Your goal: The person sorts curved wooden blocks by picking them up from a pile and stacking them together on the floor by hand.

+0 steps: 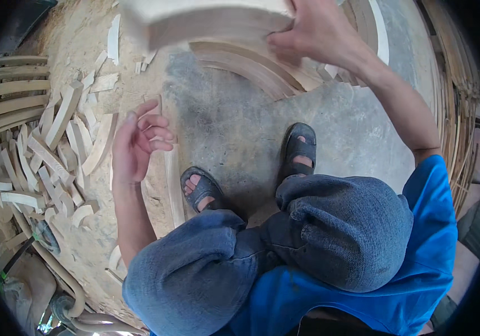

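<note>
Pale wooden block was blurred, cut off at the top edge; right hand's fingers were mostly hidden. Right hand gripped block's right end; left hand, empty, loosely half-open, was apart, nearer the body than the block

The head-worn fisheye looks steeply down; the hands are near.

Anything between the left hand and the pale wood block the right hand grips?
Nothing visible stands between the left hand and the pale wood block in the right hand; wood scraps lie on the floor nearby.
</note>
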